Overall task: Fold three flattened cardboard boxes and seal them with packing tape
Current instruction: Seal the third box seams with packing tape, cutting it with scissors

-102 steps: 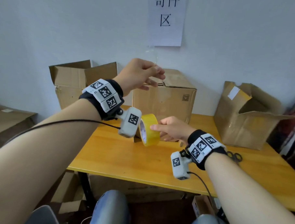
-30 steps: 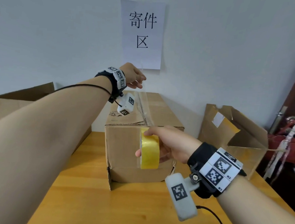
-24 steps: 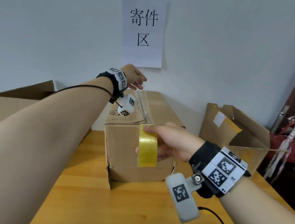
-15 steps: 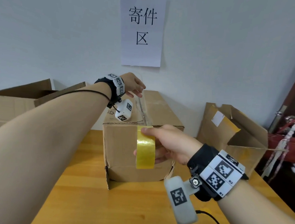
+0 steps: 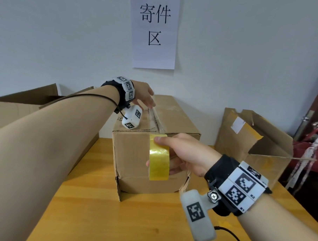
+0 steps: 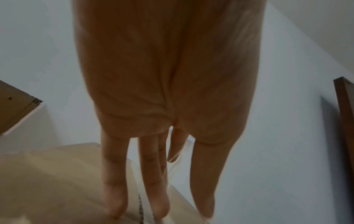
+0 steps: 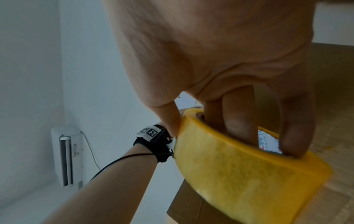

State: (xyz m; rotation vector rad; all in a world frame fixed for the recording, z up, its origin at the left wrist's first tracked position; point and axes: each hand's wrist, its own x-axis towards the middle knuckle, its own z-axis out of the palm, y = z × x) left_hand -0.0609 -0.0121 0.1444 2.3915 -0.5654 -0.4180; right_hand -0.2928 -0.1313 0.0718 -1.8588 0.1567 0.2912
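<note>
The cardboard box [image 5: 149, 156] sits in the middle of the frame on my yellow desk [image 5: 113, 218], flaps closed. My right hand [image 5: 185, 156] holds the yellow tape roll [image 5: 159, 157] against the box's front, fingers [image 7: 237, 121] hooked through the hole and thumb on top. My left hand [image 5: 143, 96] reaches to the far top of the box, fingers [image 6: 114, 181] straight on the clear tape strip [image 5: 155, 120]. More open boxes [image 5: 253, 142] stand at the right.

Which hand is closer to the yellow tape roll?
The right hand: it grips the yellow tape roll against the box's front. The left hand is farther, fingers straight on the box top's far end.
</note>
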